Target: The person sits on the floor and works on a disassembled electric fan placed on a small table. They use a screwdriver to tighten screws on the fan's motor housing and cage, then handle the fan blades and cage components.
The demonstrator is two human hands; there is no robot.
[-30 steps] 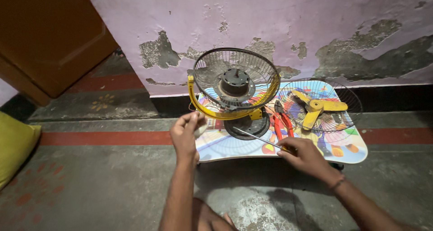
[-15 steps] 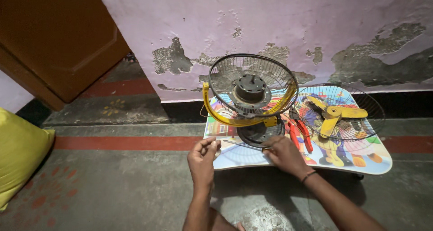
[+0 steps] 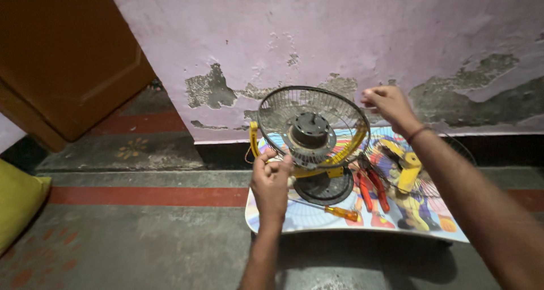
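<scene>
So the fan (image 3: 310,145) is sitting upright on a low desk (image 3: 283,219) with a cartoon print top, right up against the peeling pink wall (image 3: 340,35). Front guard is off and so is the blade, you can see the bare motor hub in the middle of the rear cage. The yellow blade (image 3: 405,165) is lying on the desk to the right, on top of what looks like the other wire guard (image 3: 453,148).

Left hand (image 3: 271,179) is curled around the lower left edge of the cage, near the yellow rim, fingers closed on it. Right hand (image 3: 388,104) is up at the top right edge of the cage, fingers pinched narrow; can't tell if it's gripping the wire or some small part.

Screwdriver (image 3: 328,209) with an orange handle is lying loose on the desk just in front of the fan base, nobody's touching it. Red pliers (image 3: 371,191) are just right of the base, between it and the blade.

My read: teardown is well along, with guard and blade already off, and the rear cage and motor still on the stand. Brown door (image 3: 68,58) is off to the left, with a yellow cushion (image 3: 17,208) on the floor.
</scene>
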